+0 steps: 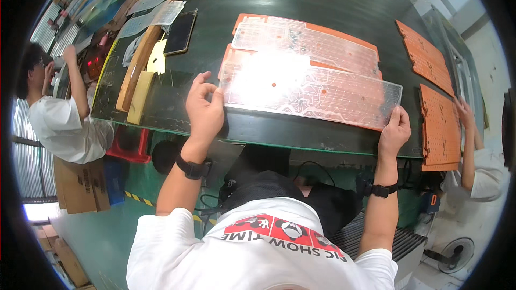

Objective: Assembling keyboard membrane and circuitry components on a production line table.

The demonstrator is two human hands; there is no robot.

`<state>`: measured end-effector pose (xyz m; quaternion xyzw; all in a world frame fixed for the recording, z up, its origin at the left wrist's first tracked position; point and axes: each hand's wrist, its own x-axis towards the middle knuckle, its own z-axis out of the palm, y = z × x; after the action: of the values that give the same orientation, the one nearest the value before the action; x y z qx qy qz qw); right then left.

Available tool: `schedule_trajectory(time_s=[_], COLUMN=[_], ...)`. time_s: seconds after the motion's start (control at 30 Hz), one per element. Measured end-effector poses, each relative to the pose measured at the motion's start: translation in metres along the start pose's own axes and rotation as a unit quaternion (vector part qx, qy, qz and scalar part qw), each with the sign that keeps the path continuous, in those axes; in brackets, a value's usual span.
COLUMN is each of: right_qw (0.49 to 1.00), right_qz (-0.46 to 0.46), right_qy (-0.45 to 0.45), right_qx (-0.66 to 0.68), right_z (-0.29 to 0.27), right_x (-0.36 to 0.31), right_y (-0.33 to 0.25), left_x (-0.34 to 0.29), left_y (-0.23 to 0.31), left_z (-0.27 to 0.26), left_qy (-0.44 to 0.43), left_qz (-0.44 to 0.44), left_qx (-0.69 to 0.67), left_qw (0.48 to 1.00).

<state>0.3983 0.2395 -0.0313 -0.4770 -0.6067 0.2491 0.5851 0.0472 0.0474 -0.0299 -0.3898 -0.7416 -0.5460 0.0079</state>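
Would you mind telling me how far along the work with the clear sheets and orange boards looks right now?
Done, apparently: a clear sheet already lies on an orange board farther back. In hand: the left hand and right hand hold the ends of a clear circuit sheet over the near orange board; whether it is fully aligned is unclear. Left: bare orange panels on the right carry no sheet.

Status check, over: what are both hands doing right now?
Left hand and right hand grip opposite ends of clear circuit sheet. Sheet lies over orange plate. Phone off left, clear.
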Motion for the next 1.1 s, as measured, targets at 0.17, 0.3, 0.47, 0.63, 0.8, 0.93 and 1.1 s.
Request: schedule_trajectory(time_s=[0.17,0.3,0.47,0.63,0.8,0.93,1.1], right_qw=[0.999,0.998,0.998,0.996,0.990,0.977,0.973], right_qz=[0.040,0.035,0.041,0.018,-0.006,-0.056,-0.059], right_qy=[-0.016,-0.038,-0.041,-0.053,-0.028,-0.023,-0.023], right_qx=[-0.026,-0.040,-0.039,-0.064,-0.135,-0.203,-0.220], right_z=[0.002,0.003,0.005,0.005,0.009,0.019,0.016], right_x=[0.000,0.000,0.001,0.000,0.000,-0.004,-0.005], right_y=[0.008,0.008,0.003,-0.004,0.001,-0.002,-0.003], left_x=[0.005,0.005,0.007,0.001,-0.005,-0.003,-0.005], left_y=[-0.005,-0.009,-0.004,0.011,0.032,0.027,0.024], left_z=[0.002,0.000,0.001,0.009,0.017,0.007,0.012], left_qy=[-0.005,-0.003,-0.005,-0.009,-0.219,-0.235,-0.242], left_qz=[0.008,-0.015,-0.011,0.127,0.205,0.204,0.187], left_qx=[0.053,0.046,0.068,0.264,0.352,0.349,0.353], left_qw=[0.999,0.999,0.998,0.956,0.886,0.884,0.884])
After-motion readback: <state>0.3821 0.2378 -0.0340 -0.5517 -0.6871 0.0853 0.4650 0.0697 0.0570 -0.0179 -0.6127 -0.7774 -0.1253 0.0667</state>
